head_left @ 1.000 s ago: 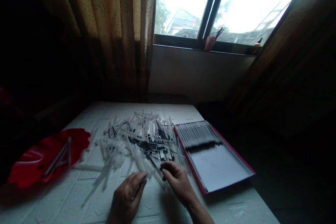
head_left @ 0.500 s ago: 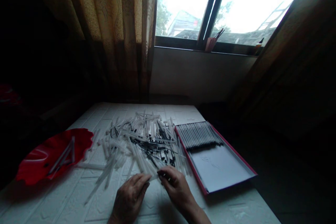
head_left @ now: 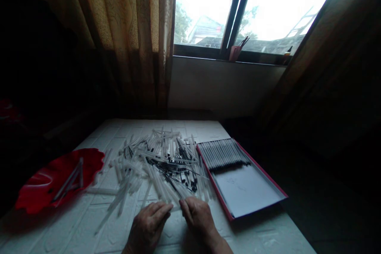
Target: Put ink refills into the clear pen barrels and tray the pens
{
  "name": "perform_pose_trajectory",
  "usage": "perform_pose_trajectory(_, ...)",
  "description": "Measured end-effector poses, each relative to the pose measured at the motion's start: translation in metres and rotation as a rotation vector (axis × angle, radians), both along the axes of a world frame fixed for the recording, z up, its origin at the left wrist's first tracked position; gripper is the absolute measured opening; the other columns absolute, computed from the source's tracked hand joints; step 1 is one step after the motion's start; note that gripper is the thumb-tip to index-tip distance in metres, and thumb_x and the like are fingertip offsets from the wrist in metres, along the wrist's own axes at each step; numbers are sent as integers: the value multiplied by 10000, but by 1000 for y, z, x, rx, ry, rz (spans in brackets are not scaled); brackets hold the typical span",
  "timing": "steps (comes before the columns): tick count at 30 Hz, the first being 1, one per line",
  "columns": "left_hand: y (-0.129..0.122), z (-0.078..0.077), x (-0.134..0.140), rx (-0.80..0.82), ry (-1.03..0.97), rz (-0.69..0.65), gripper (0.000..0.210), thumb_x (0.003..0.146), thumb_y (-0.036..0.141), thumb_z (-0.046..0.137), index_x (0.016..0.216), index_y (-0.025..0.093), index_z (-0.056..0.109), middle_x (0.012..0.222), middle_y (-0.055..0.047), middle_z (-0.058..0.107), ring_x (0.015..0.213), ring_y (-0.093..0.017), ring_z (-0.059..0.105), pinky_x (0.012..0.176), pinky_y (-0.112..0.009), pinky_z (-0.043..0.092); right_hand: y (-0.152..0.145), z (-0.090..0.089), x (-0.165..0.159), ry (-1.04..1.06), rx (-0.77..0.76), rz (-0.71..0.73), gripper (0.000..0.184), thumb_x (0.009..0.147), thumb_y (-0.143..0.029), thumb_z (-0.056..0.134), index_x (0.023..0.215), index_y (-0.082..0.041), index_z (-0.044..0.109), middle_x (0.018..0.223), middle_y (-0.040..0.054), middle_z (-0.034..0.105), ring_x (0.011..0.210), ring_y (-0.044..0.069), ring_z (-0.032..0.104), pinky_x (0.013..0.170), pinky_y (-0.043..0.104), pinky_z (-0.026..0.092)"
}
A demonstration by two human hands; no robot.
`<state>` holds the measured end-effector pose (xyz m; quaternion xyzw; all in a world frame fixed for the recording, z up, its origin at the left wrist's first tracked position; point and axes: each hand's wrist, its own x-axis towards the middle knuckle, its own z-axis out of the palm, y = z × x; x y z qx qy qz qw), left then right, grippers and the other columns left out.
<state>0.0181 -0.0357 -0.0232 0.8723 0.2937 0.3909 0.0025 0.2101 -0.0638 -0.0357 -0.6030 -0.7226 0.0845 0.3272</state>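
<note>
A gold curtain point(head_left: 119, 27) and a bright window point(head_left: 202, 4) are behind a white table point(head_left: 74, 226). On it, a wide heap point(head_left: 163, 158) of clear and black sticks is in the middle. A flat red-edged box point(head_left: 248, 194) is on the right, with a neat row of sticks point(head_left: 223, 154) at its far end. A red dish point(head_left: 32, 192) is on the left. The left hand point(head_left: 149, 222) and right hand point(head_left: 198, 218) are low, backs up, just near the heap. Each has thumb and fingers pinched together on a small clear tube point(head_left: 176, 208), which sits between them.
</note>
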Motion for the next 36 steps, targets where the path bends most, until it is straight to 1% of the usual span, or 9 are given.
perform_pose_trajectory(5, 0, -2, 0, -24, 6, -6, 334, 1031, 346, 350, 1040, 241, 668, 839, -32, 757, 732, -159, 735, 668, -244, 606, -5, 3, 0, 36, -29, 4, 619, 1033, -390, 231, 547, -215, 571, 509, -1, 605, 501, 128, 610, 523, 209, 360)
perform_pose_trajectory(7, -1, -2, 0, -37, -8, -10, 328, 1029, 344, 357, 1045, 238, 667, 846, -33, 758, 737, -158, 734, 675, -242, 606, -9, 9, 2, 98, -35, 12, 434, 1001, -350, 330, 742, -213, 651, 655, 17, 675, 581, 144, 639, 562, 211, 413)
perform_pose_trajectory(10, -2, 0, 0, -57, -23, -17, 310, 1025, 337, 372, 1048, 239, 666, 851, -32, 757, 746, -157, 733, 681, -238, 605, -17, 17, 5, 256, -16, 64, 199, 907, -244, 453, 1014, -195, 614, 850, 52, 703, 671, 156, 651, 619, 222, 475)
perform_pose_trajectory(14, -1, 1, 0, -73, -27, -22, 303, 1023, 334, 378, 1047, 243, 666, 849, -30, 755, 742, -156, 731, 677, -235, 603, -21, 19, 5, 316, -7, 102, 147, 888, -201, 463, 890, -210, 610, 790, 40, 687, 703, 159, 647, 643, 221, 485)
perform_pose_trajectory(17, -1, 1, 0, -74, -17, -33, 307, 1026, 333, 370, 1050, 240, 661, 851, -31, 756, 741, -155, 730, 678, -232, 600, -19, 14, 5, 259, -48, 50, 210, 925, -265, 440, 819, -205, 612, 728, 34, 674, 656, 157, 634, 619, 221, 461)
perform_pose_trajectory(25, -3, 2, 3, -48, 3, -52, 321, 1026, 327, 366, 1021, 243, 676, 821, -34, 753, 709, -150, 727, 640, -222, 600, -14, 0, 4, 133, -101, -25, 591, 1005, -467, 274, 542, -213, 541, 491, 10, 593, 459, 130, 581, 485, 209, 359)
perform_pose_trajectory(27, -3, 2, 2, -56, 1, -51, 309, 1022, 322, 378, 1024, 244, 677, 828, -35, 753, 713, -149, 728, 641, -219, 600, -16, 4, 4, 155, -101, -23, 533, 1001, -438, 303, 607, -214, 584, 540, 13, 626, 502, 139, 610, 504, 206, 388)
perform_pose_trajectory(31, -2, 2, 1, -67, 0, -46, 301, 1018, 319, 386, 1031, 238, 675, 845, -40, 757, 726, -155, 729, 659, -229, 604, -23, 12, 4, 287, -18, 36, 206, 937, -300, 433, 942, -208, 617, 789, 51, 703, 678, 167, 668, 625, 218, 486)
perform_pose_trajectory(36, -2, 2, 2, -72, 0, -39, 305, 1021, 320, 378, 1027, 241, 673, 836, -38, 756, 720, -155, 728, 655, -232, 602, -25, 11, 6, 295, 1, 75, 147, 905, -215, 458, 884, -216, 604, 762, 37, 681, 689, 165, 654, 644, 219, 490)
